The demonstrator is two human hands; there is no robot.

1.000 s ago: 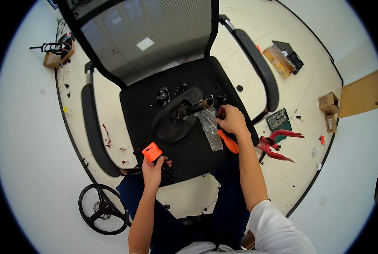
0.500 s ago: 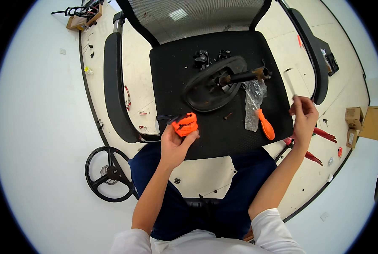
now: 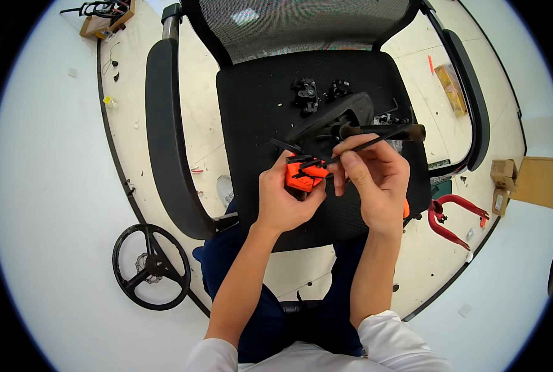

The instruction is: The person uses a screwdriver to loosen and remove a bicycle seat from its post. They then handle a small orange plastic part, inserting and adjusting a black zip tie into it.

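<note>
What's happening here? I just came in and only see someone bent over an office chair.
A person sits over a black office chair seat used as a work surface. The left hand holds an orange holder of hex keys, and the right hand pinches a thin black hex key at it. A black metal plate with a rusty post and small black parts lie on the seat. A black wheel lies on the floor.

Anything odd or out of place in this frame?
Nothing damaged or spilled. Oddities: the office chair seat serves as a workbench, strewn with small black parts. A black wheel lies flat on the floor. Left hand grips an orange hex-key holder; right hand pinches one black key.
</note>
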